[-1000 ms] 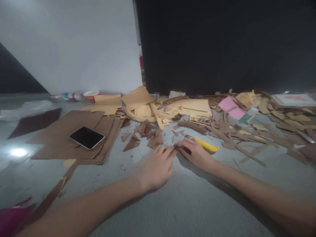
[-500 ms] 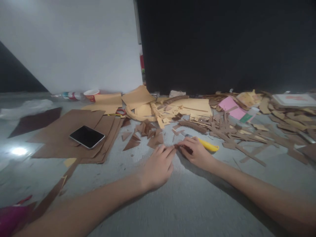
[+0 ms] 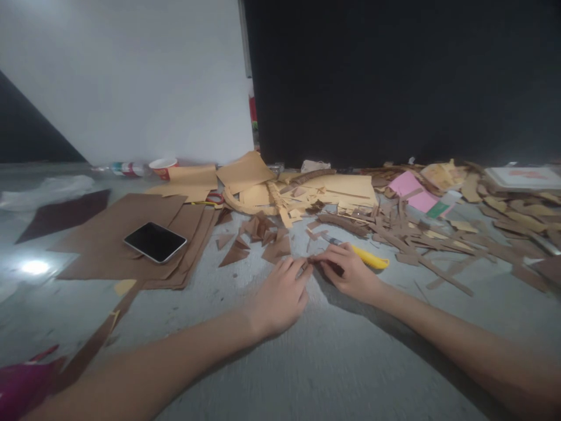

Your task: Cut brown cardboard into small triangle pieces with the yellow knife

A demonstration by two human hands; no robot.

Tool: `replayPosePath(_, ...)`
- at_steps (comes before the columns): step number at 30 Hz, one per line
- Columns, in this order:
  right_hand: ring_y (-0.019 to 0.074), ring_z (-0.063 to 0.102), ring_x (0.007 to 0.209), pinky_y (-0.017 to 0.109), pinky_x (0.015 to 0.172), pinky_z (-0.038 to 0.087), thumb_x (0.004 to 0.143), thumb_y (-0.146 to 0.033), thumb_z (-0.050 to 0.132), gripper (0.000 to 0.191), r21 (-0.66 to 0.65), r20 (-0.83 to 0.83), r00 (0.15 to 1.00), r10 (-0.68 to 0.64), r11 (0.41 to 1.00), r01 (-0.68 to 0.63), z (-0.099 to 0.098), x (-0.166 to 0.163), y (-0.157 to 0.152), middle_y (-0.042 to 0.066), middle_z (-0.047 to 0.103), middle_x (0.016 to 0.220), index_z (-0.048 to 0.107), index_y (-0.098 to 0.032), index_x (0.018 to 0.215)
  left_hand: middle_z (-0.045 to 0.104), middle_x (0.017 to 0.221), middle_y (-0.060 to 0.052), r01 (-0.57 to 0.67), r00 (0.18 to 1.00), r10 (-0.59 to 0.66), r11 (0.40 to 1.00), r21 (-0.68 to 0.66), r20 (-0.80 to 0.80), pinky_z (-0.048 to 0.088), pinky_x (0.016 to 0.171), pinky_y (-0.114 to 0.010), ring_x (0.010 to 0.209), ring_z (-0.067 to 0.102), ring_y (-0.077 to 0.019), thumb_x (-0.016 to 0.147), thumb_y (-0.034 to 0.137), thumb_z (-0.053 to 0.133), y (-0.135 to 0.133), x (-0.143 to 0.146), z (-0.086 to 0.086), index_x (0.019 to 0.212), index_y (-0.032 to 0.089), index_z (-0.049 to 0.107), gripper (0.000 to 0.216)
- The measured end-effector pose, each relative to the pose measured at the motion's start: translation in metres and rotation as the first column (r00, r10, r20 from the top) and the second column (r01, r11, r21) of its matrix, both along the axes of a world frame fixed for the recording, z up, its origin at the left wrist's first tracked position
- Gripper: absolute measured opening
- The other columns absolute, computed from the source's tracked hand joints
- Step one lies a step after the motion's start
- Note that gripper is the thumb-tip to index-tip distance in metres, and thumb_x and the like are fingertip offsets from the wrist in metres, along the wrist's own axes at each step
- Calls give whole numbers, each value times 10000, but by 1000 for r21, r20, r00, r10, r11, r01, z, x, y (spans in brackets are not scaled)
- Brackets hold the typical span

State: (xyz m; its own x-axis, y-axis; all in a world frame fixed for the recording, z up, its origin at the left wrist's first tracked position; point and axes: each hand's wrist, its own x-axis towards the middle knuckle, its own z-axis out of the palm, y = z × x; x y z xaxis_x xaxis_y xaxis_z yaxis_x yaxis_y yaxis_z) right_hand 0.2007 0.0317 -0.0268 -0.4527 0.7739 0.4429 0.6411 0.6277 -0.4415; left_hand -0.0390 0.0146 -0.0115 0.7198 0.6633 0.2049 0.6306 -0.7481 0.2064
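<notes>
Both my hands meet low on the grey floor at the middle of the view. My left hand [image 3: 280,295] has its fingers curled and pinched on a small brown cardboard piece [image 3: 326,266]. My right hand [image 3: 350,272] pinches the same piece from the other side. A yellow utility knife [image 3: 368,258] lies on the floor just behind my right hand, not held. Small brown cardboard triangles [image 3: 258,240] lie scattered just beyond my left hand.
A black phone [image 3: 154,241] rests on stacked brown cardboard sheets [image 3: 109,234] at the left. Tan cardboard offcuts [image 3: 307,193] and brown strips [image 3: 421,240] pile along the dark wall. A pink paper [image 3: 409,190], a red cup [image 3: 163,168] and a bottle [image 3: 125,169] lie behind.
Hardly anything has moved; both hands stay pinched on the small piece, with only slight finger shifts.
</notes>
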Motion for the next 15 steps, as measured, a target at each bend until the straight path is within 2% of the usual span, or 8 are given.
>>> replayPosePath(6,221,678,849,435,868,468,1080,-193,527,262,-28,16,999,-40,999,41,-2,1,1,58,771,975,769,-248,1165,632,1474,-140,22,1000,-22,1000,-1,9,478,1152,-512,1315,555,-318,1041,155,456,1,-1,0,1480,165,589,458)
replayPosePath(15,222,662,854,432,854,454,993,-99,528,384,8,21,999,26,1000,-26,-1,5,0,49,731,936,802,-275,1197,646,1468,-137,16,1000,-16,1000,17,-23,484,1151,-495,1310,566,-317,1043,153,464,0,0,3,1480,151,600,458)
